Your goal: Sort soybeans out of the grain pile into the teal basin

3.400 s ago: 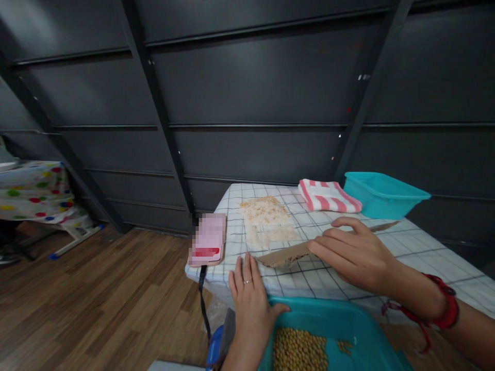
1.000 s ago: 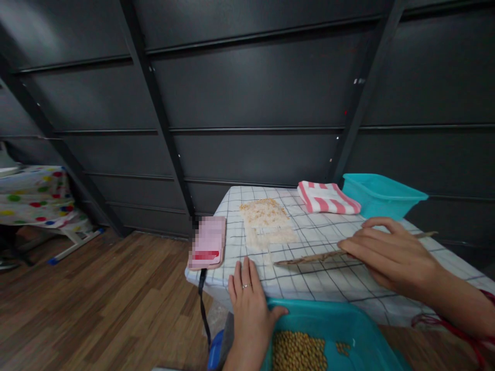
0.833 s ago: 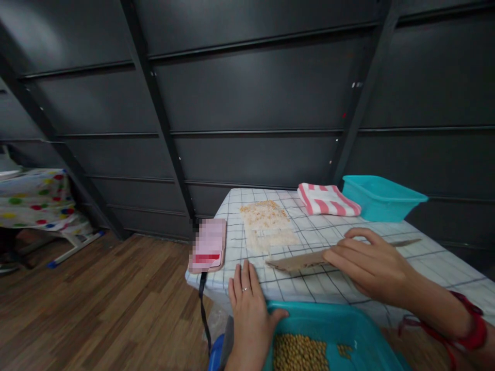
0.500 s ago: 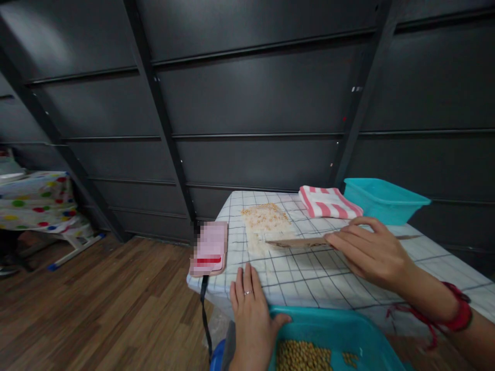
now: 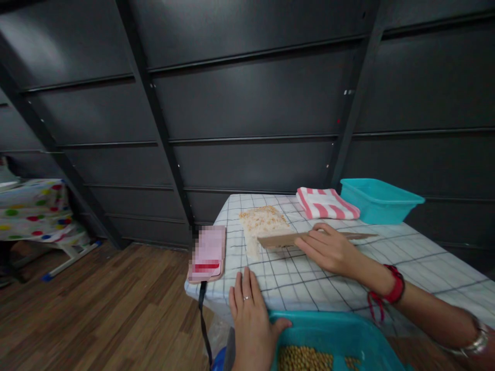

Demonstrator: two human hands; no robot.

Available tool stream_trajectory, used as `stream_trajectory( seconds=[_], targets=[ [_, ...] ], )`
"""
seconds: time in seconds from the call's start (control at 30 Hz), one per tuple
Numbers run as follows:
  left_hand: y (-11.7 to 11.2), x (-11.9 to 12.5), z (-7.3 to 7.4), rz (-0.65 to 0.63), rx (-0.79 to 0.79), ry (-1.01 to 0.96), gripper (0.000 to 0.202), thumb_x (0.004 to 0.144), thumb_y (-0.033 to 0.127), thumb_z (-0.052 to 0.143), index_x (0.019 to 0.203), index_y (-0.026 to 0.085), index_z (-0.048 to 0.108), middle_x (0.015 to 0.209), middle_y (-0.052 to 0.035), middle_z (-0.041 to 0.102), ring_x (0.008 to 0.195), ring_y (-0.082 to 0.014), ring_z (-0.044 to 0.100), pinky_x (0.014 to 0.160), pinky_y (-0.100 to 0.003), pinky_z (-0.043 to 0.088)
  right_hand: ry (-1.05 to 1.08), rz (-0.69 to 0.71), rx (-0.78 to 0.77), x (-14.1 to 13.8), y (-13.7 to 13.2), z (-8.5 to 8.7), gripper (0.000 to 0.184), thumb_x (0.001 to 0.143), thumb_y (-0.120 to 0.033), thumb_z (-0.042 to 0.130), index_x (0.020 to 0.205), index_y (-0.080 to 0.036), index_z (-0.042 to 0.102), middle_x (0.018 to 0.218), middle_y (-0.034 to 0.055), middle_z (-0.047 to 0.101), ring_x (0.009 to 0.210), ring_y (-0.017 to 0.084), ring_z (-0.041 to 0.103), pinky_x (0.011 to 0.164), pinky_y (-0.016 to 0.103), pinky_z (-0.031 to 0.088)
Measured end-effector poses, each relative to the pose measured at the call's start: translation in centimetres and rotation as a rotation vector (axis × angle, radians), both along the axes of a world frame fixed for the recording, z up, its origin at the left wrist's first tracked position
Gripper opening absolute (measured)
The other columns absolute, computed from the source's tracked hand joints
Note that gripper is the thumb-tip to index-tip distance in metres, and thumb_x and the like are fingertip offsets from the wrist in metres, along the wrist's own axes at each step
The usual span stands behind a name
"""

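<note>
The table wears a white cloth ruled in dark squares and stands against a wall of dark grey panels crossed by slanting metal beams. Wood-plank flooring runs off to the left of the hands. Far over on that side sits something draped in a polka-dot cover.

The left hand lies flat at the near edge of the table, fingers together and stretched out, with the thumb resting on the rim of a teal basin. That basin holds yellowish beans. There is one ring on this hand. The right hand reaches further out and is clamped on a long cardboard strip — fingers along its near face, thumb at the top edge. The strip stands on its long edge on the cloth. Its left end is right up against a pale patch of husks, which lies just beyond the right hand's fingertips. The right wrist carries one red cord bracelet.

Counted up: two teal basins, one under the left thumb and a second basin well beyond the right hand. One folded pink-and-white striped towel lies just beside that far basin. There is one cardboard strip and one patch of husks. One pink phone (its face is blurred) lies at the table's corner, left of the left hand, and a black strap hangs down below it.
</note>
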State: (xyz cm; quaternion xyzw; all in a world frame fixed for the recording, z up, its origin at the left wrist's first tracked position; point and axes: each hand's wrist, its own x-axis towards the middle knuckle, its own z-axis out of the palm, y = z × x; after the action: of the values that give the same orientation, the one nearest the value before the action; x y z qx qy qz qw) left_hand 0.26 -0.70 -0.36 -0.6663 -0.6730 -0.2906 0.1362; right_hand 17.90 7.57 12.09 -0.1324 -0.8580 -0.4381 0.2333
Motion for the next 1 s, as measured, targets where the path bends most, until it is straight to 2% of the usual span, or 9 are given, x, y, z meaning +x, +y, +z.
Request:
stream_trajectory(
  seconds=[0.13, 0.4, 0.5, 0.63, 0.77, 0.9, 1.0],
  targets=[
    [0.1, 0.0, 0.0, 0.006, 0.0, -0.01, 0.098, 0.046, 0.034, 0.071, 0.126, 0.007, 0.02, 0.124, -0.0201, 0.041, 0.117, -0.0356, 0.032, 0.091, -0.056, 0.031, 0.041, -0.039, 0.038, -0.2, 2.0, 1.0, 0.023, 0.08, -0.004, 0.036, 0.084, -0.012, 0.057, 0.061, 0.0011, 0.057, 0.059, 0.012, 0.047, 0.064, 0.03, 0.036],
    [0.2, 0.1, -0.5, 0.005, 0.009, -0.029, 0.102, 0.045, 0.033, 0.07, 0.128, 0.009, 0.016, 0.126, -0.0198, 0.039, 0.118, -0.0362, 0.03, 0.092, -0.056, 0.03, 0.156, -0.095, -0.027, 0.1, 4.6, 3.3, 0.03, 0.076, -0.001, 0.031, 0.085, -0.012, 0.057, 0.063, 0.0034, 0.057, 0.061, 0.013, 0.046, 0.068, 0.031, 0.033],
    [0.2, 0.1, -0.8, 0.008, 0.018, -0.011, 0.104, 0.045, 0.033, 0.07, 0.128, 0.008, 0.014, 0.127, -0.0193, 0.038, 0.119, -0.0356, 0.028, 0.094, -0.056, 0.028, 0.21, -0.109, -0.046, 0.1, 6.1, 3.1, 0.029, 0.076, -0.002, 0.032, 0.087, -0.011, 0.057, 0.065, 0.0048, 0.057, 0.064, 0.014, 0.046, 0.067, 0.03, 0.032],
    [0.3, 0.2, -0.7, 0.018, 0.027, 0.017, 0.104, 0.046, 0.032, 0.07, 0.129, 0.009, 0.012, 0.127, -0.0186, 0.039, 0.118, -0.0346, 0.03, 0.093, -0.054, 0.03, 0.251, -0.102, -0.055, -0.2, 7.3, 2.0, 0.028, 0.079, -0.004, 0.032, 0.089, -0.012, 0.057, 0.07, 0.0052, 0.059, 0.067, 0.015, 0.046, 0.068, 0.03, 0.031],
    [0.4, 0.3, -0.9, 0.01, 0.027, 0.05, 0.107, 0.045, 0.037, 0.07, 0.129, 0.009, 0.01, 0.128, -0.019, 0.038, 0.118, -0.0354, 0.03, 0.092, -0.054, 0.03, 0.251, -0.093, -0.072, -0.3, 7.1, 1.0, 0.026, 0.081, -0.006, 0.034, 0.093, -0.014, 0.056, 0.075, 0.0043, 0.06, 0.07, 0.016, 0.046, 0.07, 0.03, 0.03],
    [0.7, -0.1, -1.5, 0.013, 0.008, 0.085, 0.109, 0.044, 0.046, 0.07, 0.129, 0.006, 0.014, 0.129, -0.0199, 0.036, 0.119, -0.0369, 0.028, 0.093, -0.056, 0.028, 0.245, -0.104, -0.084, -0.2, 6.7, 0.8, 0.027, 0.081, -0.009, 0.037, 0.103, -0.013, 0.052, 0.078, 0.0051, 0.059, 0.074, 0.017, 0.046, 0.07, 0.032, 0.03],
    [0.8, -0.5, -1.9, -0.032, -0.045, 0.123, 0.106, 0.045, 0.053, 0.067, 0.128, 0.006, 0.02, 0.13, -0.0196, 0.035, 0.118, -0.0379, 0.028, 0.091, -0.056, 0.03, 0.26, -0.091, -0.082, 0.0, 6.5, 0.8, 0.026, 0.081, -0.008, 0.035, 0.098, -0.013, 0.054, 0.071, 0.004, 0.058, 0.07, 0.016, 0.046, 0.07, 0.032, 0.03]
  ],
)
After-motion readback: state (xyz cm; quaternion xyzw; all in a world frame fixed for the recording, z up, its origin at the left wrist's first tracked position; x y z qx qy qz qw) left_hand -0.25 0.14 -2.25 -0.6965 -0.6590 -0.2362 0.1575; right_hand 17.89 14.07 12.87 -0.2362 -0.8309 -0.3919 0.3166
